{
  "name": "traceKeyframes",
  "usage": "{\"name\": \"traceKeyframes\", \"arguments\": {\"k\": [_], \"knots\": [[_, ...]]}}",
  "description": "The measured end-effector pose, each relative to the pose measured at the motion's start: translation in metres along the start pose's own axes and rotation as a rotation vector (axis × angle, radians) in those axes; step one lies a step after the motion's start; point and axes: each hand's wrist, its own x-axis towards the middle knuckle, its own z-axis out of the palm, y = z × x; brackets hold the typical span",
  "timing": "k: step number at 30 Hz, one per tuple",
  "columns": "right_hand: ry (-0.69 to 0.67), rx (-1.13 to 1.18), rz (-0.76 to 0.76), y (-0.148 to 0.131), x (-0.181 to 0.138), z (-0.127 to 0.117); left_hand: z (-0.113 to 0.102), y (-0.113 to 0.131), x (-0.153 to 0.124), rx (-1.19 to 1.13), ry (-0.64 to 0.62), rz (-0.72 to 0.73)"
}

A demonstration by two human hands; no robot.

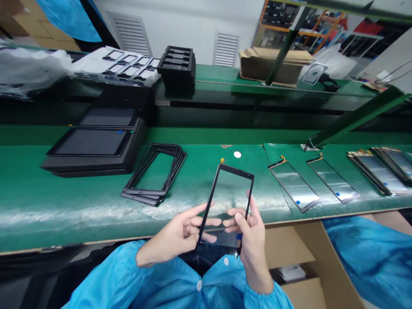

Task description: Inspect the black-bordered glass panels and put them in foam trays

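Observation:
A clear touch screen panel (232, 189) with a black border is held tilted above the bench's front edge. It has an orange flex tab at its top and a blue sticker near its lower right corner. My left hand (182, 234) grips the lower left edge, with fingers showing through the glass from behind. On the opposite edge, my right hand (252, 236) has its thumb near the front and its other fingers behind. To the left lies a loose stack of black frames (140, 197). Two similar glass panels (294, 182) rest flat on the right.
Black trays (93, 165) with dark screens stand on the green bench (25, 184) at left. Stacked panels (376, 169) lie far right. A shelf behind bears black holders (177, 68) and a carton (270, 64). A green post (354, 118) rises at right. Another person's blue sleeve (370, 253) appears lower right.

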Motion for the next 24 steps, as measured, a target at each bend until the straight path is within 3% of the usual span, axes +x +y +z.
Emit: {"name": "traceKeyframes", "arguments": {"k": [6, 24], "knots": [[-0.003, -0.002, 0.003, 0.005, 0.000, -0.008, 0.003, 0.005, 0.005, 0.012, -0.009, 0.021], [-0.023, 0.030, 0.061, 0.010, 0.003, -0.012, -0.005, -0.014, 0.012, -0.017, -0.008, 0.099]]}}
